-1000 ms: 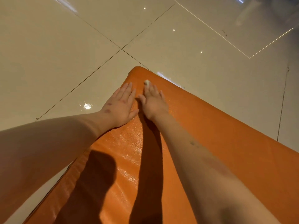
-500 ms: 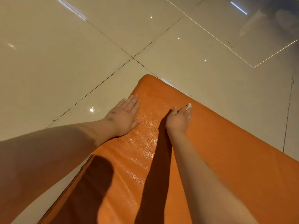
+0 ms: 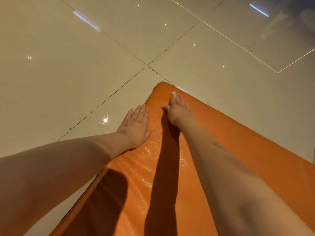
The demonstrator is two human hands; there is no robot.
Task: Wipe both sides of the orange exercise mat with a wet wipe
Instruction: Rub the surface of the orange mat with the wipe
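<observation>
Now my flat left hand (image 3: pixel 136 126), fingers (image 3: pixel 140 112) together, pins the orange mat (image 3: pixel 238 142) so my right hand's (image 3: pixel 179 110) straight fingers can press the wet wipe (image 3: pixel 173 94) across.

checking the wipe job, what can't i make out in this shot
Head view:
- wet wipe: only a white tip shows; the rest is under the right hand.
- orange mat underside: hidden, lying against the floor.
- mat's near end: cut off by the bottom edge.
- how clean the mat is: glare and arm shadows mask it.
</observation>
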